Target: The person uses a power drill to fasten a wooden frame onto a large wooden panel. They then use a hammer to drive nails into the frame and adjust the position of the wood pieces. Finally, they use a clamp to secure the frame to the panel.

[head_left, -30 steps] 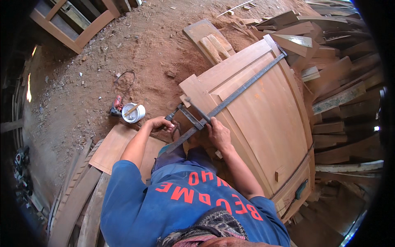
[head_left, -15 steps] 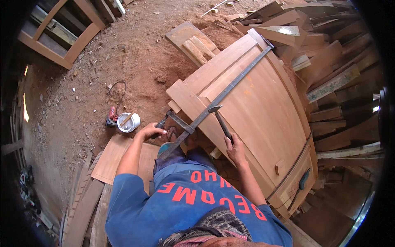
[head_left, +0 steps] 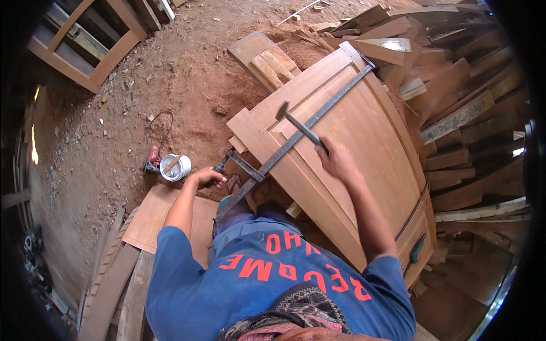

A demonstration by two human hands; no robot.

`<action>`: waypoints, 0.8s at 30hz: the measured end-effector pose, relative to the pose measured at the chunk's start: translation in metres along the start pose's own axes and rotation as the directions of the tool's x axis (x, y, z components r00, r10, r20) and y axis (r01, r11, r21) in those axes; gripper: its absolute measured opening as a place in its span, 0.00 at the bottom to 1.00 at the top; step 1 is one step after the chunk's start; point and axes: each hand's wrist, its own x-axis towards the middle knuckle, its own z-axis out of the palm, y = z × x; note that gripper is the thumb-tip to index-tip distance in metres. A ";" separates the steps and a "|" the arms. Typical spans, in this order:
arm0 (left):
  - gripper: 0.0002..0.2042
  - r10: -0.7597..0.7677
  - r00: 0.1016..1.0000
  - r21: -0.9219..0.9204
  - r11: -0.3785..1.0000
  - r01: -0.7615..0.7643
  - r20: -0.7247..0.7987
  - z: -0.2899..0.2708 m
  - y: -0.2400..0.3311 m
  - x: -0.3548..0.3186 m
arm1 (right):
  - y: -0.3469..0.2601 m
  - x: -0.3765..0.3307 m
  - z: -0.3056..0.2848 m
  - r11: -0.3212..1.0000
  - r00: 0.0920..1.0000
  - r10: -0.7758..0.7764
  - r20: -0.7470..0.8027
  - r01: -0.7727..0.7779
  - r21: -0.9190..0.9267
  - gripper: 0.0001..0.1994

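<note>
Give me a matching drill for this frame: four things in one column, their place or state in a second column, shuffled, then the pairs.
Things:
1. hammer
2. bar clamp
3. white tin
4. clamp handle

Places or states:
A. on the dirt floor, left of the door
B. lying diagonally across the wooden door
C. gripped by the left hand
D. raised over the door in the right hand

Pairs: 1-D, 2-B, 3-A, 4-C
</note>
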 end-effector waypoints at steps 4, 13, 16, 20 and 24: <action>0.10 0.280 0.859 0.469 0.882 -0.053 -0.429 0.005 -0.021 0.013 | -0.060 0.098 -0.052 0.952 0.969 -0.072 0.237 0.138 -0.275 0.14; 0.12 0.497 0.525 0.647 0.749 0.142 -0.690 0.069 0.006 -0.011 | -0.129 0.253 0.029 0.870 0.961 -0.237 0.140 0.274 -0.410 0.20; 0.11 0.491 0.557 0.659 0.739 0.141 -0.670 0.071 0.003 -0.015 | -0.124 0.281 0.040 0.602 0.807 -0.096 0.583 0.513 -0.611 0.17; 0.10 0.459 0.573 0.628 0.767 0.129 -0.679 0.064 0.006 -0.015 | -0.159 0.303 0.021 0.807 0.872 -0.096 0.480 0.351 -0.475 0.15; 0.10 0.476 0.643 0.620 0.784 -0.002 -0.600 0.058 0.012 -0.011 | -0.123 0.279 0.064 0.575 0.840 -0.054 0.540 0.468 -0.671 0.15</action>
